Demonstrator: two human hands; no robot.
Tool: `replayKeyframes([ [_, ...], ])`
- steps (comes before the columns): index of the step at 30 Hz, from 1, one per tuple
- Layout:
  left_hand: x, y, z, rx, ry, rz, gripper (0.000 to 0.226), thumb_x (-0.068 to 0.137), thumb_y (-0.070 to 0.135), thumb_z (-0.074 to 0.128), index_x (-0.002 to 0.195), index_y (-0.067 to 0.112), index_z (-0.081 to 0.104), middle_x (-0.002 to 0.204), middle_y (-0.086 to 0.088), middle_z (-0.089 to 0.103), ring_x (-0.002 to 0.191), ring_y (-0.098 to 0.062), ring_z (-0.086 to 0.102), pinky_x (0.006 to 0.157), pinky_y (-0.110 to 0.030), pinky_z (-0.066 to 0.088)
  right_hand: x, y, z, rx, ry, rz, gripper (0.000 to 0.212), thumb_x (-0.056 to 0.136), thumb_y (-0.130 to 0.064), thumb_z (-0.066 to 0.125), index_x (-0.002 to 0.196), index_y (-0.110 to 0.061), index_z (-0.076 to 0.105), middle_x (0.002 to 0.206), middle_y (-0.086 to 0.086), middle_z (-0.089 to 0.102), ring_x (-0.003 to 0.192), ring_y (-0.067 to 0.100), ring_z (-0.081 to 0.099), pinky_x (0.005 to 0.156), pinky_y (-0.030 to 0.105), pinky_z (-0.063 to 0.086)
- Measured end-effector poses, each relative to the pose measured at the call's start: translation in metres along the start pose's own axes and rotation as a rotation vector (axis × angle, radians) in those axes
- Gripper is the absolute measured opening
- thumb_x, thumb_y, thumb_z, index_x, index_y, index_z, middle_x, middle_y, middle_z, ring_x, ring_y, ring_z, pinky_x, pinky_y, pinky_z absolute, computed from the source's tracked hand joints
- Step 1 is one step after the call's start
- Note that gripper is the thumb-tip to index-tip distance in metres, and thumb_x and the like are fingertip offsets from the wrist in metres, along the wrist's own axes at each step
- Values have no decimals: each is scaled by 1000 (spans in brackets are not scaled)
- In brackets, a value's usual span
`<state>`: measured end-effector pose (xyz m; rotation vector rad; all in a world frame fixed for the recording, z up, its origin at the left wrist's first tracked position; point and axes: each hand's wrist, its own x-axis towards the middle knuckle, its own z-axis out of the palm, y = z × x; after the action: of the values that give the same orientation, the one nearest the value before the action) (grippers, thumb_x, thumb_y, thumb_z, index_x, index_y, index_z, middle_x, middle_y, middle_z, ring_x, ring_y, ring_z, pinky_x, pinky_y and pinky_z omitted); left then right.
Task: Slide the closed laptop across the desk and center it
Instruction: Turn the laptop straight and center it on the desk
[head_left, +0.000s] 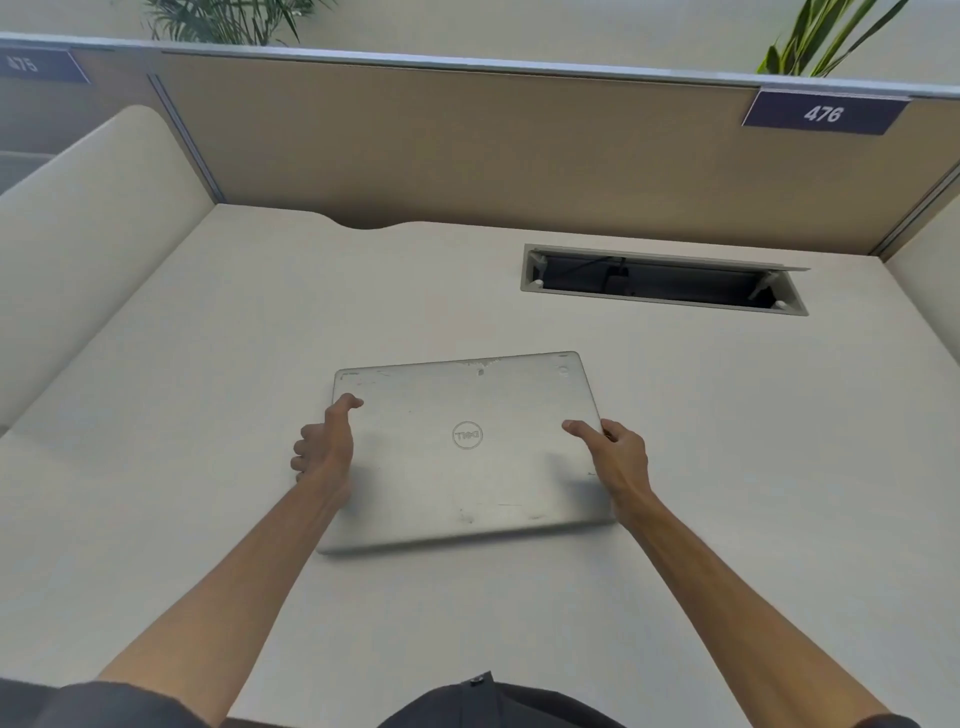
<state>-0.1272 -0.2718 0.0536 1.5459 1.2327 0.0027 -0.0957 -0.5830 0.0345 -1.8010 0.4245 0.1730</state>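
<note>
Laptop (467, 452) between both grips, on desk (208, 364)

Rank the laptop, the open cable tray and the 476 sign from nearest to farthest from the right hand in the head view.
1. Laptop: held at its right edge by the right hand.
2. Cable tray: recessed in the desk, beyond the hand.
3. 476 sign: up on the partition, far right.

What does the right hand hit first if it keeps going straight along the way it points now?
Probably nothing on the desk soon: the right hand, gripping the laptop edge, points up and away. The open cable tray lies farther on, slightly right; depth is unclear.
</note>
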Motion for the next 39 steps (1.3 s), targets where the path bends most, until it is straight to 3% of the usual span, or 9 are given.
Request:
replayKeyframes([
  [6,9,10,7,-11,-45,25,92,53,64,55,130,12,48,115,-8,40,107,-27,32,88,-43,34,-7,0,1,29,42,15,49,61,-46,68,64,-21,25,59,-7,21,61,19,22,63,36,19],
  [12,10,19,19,79,-50,55,95,51,66,51,127,9,49,113,-10,42,104,-28,34,98,-44,37,-11,1,0,34,114,65,47,59,-48,65,69,-16,32,66,-1,23,66,21,24,65,36,24],
  [20,21,36,35,79,-111,88,95,54,66,51,132,12,47,113,-8,37,105,-27,31,89,-40,31,-13,-4,-2,64,165,97,45,61,-46,63,72,-12,36,73,6,28,67,22,27,62,37,21],
  [32,38,33,45,240,-81,144,96,55,71,48,128,8,47,115,-12,41,111,-29,37,103,-45,35,-9,3,-5,36,163,77,40,76,-38,67,72,-15,34,70,3,24,66,20,24,61,37,20],
  [36,37,21,47,338,-53,277,93,67,71,50,131,4,46,129,-16,45,121,-34,39,95,-43,31,-12,7,-7,-7,116,79,42,68,-46,65,70,-21,31,71,-5,28,67,16,29,59,31,23],
  [37,38,18,46,376,-57,318,89,72,69,53,133,5,46,132,-16,44,125,-35,38,98,-44,30,-11,12,-6,-46,95,89,36,67,-48,65,72,-25,38,75,-9,35,73,16,38,63,27,30],
  [38,39,14,45,421,-61,362,85,78,66,55,136,5,44,136,-16,43,128,-35,36,102,-45,29,-11,16,-6,-106,79,86,30,71,-48,67,85,-27,52,89,-9,50,89,19,49,76,28,40],
  [39,39,11,43,471,-69,409,82,82,63,57,138,5,43,139,-16,42,131,-35,35,105,-46,29,-10,22,-5,-172,71,70,45,77,-46,69,113,-22,60,116,-4,58,113,23,52,95,35,43],
])
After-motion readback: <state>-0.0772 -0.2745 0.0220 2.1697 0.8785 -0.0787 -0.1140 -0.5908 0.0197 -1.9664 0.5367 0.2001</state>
